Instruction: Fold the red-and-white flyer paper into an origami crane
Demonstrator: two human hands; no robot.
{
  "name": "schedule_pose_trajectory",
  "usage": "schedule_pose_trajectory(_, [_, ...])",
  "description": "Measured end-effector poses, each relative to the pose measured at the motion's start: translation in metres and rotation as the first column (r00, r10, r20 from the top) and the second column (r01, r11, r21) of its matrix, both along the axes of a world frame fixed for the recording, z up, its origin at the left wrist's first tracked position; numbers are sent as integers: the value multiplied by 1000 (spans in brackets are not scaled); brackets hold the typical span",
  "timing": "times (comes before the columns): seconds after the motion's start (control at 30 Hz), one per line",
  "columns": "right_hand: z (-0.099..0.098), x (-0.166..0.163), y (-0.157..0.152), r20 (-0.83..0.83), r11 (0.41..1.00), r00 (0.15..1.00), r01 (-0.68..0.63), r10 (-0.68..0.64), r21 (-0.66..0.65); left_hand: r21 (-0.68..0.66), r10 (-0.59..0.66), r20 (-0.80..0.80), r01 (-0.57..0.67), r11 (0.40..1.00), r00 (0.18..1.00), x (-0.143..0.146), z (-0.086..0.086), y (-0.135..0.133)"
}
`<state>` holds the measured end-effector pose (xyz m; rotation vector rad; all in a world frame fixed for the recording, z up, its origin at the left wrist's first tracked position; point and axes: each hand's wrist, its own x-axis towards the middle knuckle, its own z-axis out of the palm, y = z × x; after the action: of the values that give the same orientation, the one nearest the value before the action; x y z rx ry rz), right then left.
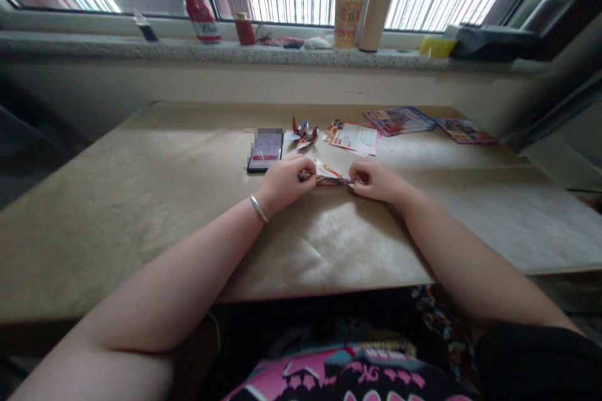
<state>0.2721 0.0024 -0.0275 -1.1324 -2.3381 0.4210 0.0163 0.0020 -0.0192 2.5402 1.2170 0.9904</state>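
Observation:
A folded piece of printed paper, white with orange and dark patches, is stretched between my two hands just above or on the table. My left hand is closed on its left end, with a silver bangle on that wrist. The right end is pinched in my right hand, fingers curled inward. Beyond my left hand stands a folded paper figure with pointed tips. A phone with a lit screen lies just to the left of that figure.
Flat printed sheets lie behind my right hand. Farther right are a stack of colourful printed cards and another printed stack. The windowsill holds a red can, a patterned cup and a yellow item.

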Motion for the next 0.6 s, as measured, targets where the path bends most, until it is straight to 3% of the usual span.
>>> schedule_pose_trajectory(0.33, [4, 8, 2, -9, 994, 1000, 22, -23, -104, -28, -7, -2, 7, 1000, 1000, -4, 1, 1])
schedule_pose_trajectory(0.6, [4, 14, 4, -5, 994, 995, 95, -96, -57, -14, 15, 56, -14, 1000, 998, -8, -2, 8])
